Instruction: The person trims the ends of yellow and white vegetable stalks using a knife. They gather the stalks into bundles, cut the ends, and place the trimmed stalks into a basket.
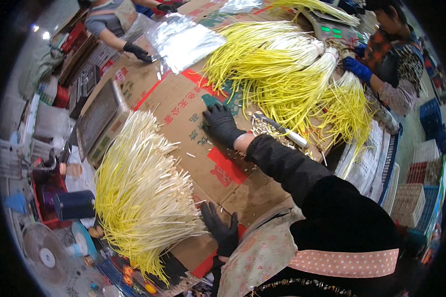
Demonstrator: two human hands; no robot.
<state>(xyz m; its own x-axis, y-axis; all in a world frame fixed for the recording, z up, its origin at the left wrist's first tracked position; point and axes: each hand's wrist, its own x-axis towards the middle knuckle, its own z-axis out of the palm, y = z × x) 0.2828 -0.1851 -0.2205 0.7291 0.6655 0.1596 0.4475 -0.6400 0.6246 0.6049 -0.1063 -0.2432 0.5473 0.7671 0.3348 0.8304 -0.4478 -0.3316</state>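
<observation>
My left hand (223, 231), in a black glove, has its thumb and fingers spread beside the cut ends of a large pile of yellow chives (145, 185). The fingertips are at the pile's edge; whether they touch the stalks I cannot tell. My right hand (221, 124), also black-gloved, rests palm down on the printed cardboard (178, 107) covering the table, holding nothing that I can see. To the right of it lies a knife (296, 138) with a pale handle and dark blade, among short white stalk trimmings (262, 130).
Tied bundles of yellow chives (282, 70) lie at the far right, where a co-worker's blue-gloved hand (356, 69) touches one. Shiny plastic bags (186, 42) lie near another person's black-gloved hand (138, 52). A scale (102, 120) stands left; another scale (329, 28) with lit display stands behind.
</observation>
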